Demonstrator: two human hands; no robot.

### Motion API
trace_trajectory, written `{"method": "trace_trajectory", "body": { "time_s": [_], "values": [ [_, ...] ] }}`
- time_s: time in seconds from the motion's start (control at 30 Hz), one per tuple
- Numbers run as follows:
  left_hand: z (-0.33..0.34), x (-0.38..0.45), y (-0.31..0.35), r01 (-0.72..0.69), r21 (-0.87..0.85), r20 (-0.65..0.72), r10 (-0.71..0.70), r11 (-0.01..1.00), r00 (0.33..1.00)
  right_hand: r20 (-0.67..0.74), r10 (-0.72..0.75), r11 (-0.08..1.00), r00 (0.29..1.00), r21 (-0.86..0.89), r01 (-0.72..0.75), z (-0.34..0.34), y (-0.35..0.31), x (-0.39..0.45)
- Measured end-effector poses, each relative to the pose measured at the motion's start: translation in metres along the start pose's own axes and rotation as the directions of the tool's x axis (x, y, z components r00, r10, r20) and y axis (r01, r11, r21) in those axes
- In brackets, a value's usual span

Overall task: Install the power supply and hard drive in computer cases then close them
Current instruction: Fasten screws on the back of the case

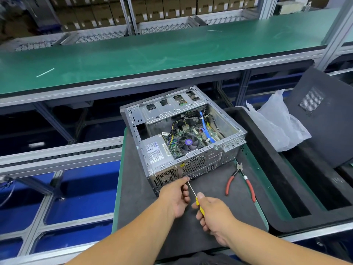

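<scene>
An open grey computer case (232,139) lies on its side on a dark mat (133,188), with the motherboard, a fan and cables exposed. The silver power supply (155,152) sits in its near left corner. My right hand (214,215) grips the yellow handle of a screwdriver (192,189), whose tip meets the case's rear panel by the power supply. My left hand (176,196) pinches the metal shaft near the tip. No hard drive can be made out.
Red-handled cutting pliers (240,180) lie on the mat right of the case. A black side panel (324,115) leans at the far right behind a clear plastic bag (277,123). A green conveyor belt (152,54) runs across behind; a roller track lies to the left.
</scene>
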State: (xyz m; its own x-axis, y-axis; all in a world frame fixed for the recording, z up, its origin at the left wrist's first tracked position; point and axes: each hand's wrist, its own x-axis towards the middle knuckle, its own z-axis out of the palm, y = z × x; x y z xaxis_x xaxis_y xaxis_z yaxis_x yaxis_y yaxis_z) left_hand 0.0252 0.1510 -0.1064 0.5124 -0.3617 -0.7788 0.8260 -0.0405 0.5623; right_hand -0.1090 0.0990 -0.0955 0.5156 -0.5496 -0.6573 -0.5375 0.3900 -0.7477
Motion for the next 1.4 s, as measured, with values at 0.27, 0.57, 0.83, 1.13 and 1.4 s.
{"method": "trace_trajectory", "body": {
  "time_s": [0.27,0.57,0.83,1.13,1.4],
  "values": [
    [0.001,-0.001,0.0,-0.007,-0.021,-0.019,0.007,1.0,1.0,0.01,0.08,0.996,0.997,0.035,-0.081,0.006,-0.003,0.002],
    [-0.003,-0.005,-0.002,-0.039,0.041,0.014,0.038,0.998,0.999,0.102,0.116,0.986,0.988,0.11,-0.127,0.006,-0.006,0.002],
    [-0.002,-0.01,0.0,-0.1,0.203,0.006,0.101,0.974,0.995,0.12,0.054,0.991,0.991,0.118,-0.068,0.007,-0.002,-0.002],
    [0.004,-0.007,-0.004,-0.115,0.189,-0.028,0.122,0.975,0.992,0.107,0.056,0.996,0.993,0.064,-0.063,0.005,0.0,-0.003],
    [0.002,-0.002,-0.006,-0.131,0.206,-0.015,0.137,0.97,0.991,0.056,0.043,0.987,0.998,0.154,-0.052,0.0,0.006,0.001]
  ]
}}
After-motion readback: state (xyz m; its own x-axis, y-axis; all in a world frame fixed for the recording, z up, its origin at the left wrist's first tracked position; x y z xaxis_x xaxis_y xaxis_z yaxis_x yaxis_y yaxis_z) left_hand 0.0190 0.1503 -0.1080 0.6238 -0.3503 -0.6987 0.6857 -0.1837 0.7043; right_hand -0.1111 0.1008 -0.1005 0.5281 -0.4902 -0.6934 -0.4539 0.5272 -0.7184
